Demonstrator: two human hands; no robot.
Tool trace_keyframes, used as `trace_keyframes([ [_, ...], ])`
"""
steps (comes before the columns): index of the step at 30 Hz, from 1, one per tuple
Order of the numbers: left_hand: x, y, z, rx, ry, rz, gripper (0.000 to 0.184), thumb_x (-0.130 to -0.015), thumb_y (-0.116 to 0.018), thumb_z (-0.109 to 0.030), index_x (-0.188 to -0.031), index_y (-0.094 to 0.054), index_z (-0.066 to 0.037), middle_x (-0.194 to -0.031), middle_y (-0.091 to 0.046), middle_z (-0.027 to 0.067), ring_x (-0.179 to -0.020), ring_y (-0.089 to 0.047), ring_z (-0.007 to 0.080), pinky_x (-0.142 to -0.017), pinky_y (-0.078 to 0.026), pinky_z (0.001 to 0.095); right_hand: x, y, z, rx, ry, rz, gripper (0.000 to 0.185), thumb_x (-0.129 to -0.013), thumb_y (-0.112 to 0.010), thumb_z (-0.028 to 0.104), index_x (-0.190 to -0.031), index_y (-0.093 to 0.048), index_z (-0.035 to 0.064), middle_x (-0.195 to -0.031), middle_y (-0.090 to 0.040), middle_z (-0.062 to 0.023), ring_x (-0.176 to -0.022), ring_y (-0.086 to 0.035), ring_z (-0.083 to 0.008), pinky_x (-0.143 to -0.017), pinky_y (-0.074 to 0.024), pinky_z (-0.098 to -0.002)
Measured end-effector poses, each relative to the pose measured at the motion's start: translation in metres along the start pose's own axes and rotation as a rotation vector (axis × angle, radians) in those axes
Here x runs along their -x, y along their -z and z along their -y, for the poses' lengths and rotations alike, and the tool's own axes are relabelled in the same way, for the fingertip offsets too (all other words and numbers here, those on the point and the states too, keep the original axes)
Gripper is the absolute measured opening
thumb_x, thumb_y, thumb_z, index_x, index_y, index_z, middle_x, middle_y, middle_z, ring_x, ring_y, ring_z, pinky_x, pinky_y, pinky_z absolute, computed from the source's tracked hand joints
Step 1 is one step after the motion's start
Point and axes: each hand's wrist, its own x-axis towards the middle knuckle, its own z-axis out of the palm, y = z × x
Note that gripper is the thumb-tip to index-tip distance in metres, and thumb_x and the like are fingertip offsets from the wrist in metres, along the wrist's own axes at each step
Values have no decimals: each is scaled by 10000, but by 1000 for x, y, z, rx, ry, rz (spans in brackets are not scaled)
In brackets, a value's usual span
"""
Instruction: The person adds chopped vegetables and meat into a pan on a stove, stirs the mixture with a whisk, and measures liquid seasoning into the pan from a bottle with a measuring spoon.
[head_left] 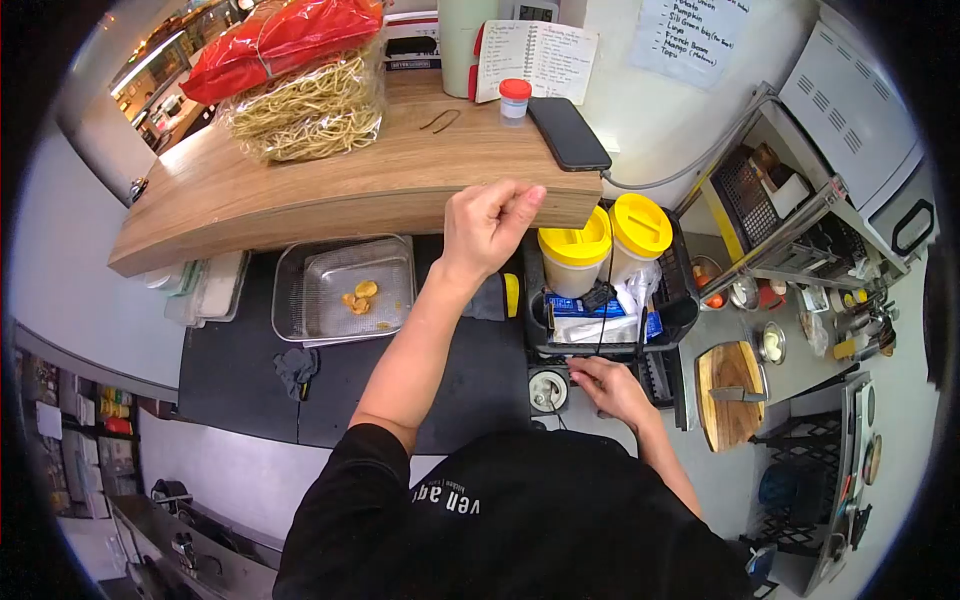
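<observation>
My left hand (pixel 490 228) is raised in front of the wooden shelf's edge (pixel 400 195), its fingers curled in and the thumb pressed along them. Whatever it may hold is hidden. Lower down, my right hand (pixel 612 388) reaches left with loosely stretched fingers, just below the front of a black crate (pixel 590 348). Left of those fingertips is a small round white container (pixel 547 391) with something dark inside. The crate holds two tubs with yellow lids (pixel 641 224), a blue-and-white packet (pixel 585 322) and a black cable.
A clear tray (pixel 405 290) with a few fried-looking pieces (pixel 361 296) sits on the black counter near a crumpled dark cloth (pixel 296 372). Bagged noodles (pixel 310 110), a phone (pixel 568 133) and a red-lidded jar (pixel 514 100) stand on the shelf. A knife (pixel 735 394) lies on a cutting board (pixel 728 425).
</observation>
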Motion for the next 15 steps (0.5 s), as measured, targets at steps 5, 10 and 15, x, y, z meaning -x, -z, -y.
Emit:
trace_keyframes([
  [5, -7, 7, 8, -137, -97, -53, 294, -894, -644, -291, -740, -671, -42, -518, -522, 97, -439, -509, 215, -450, -383, 323, -6, 3, 4, -17, 56, 46, 239, -896, -606, 165, -1074, -658, 15, -1016, -669, -187, -894, -651, -361, -788, -516, -399],
  [10, -18, 15, 21, -110, 41, -209, 364, -923, -611, -347, -745, -680, -37, -523, -534, 103, -449, -519, 154, -451, -377, 314, -12, 13, 0, -18, 74, 66, 240, -893, -608, 164, -1074, -660, 15, -1014, -670, -190, -910, -654, -355, -799, -514, -399],
  [15, -12, 10, 24, -281, -65, -120, 353, -921, -595, -345, -759, -672, -41, -555, -562, 94, -497, -557, 213, -498, -424, 321, -16, 17, -2, -92, -15, 98, 244, -902, -599, 156, -1104, -663, 34, -918, -681, -188, -792, -682, -287, -721, -525, -356],
])
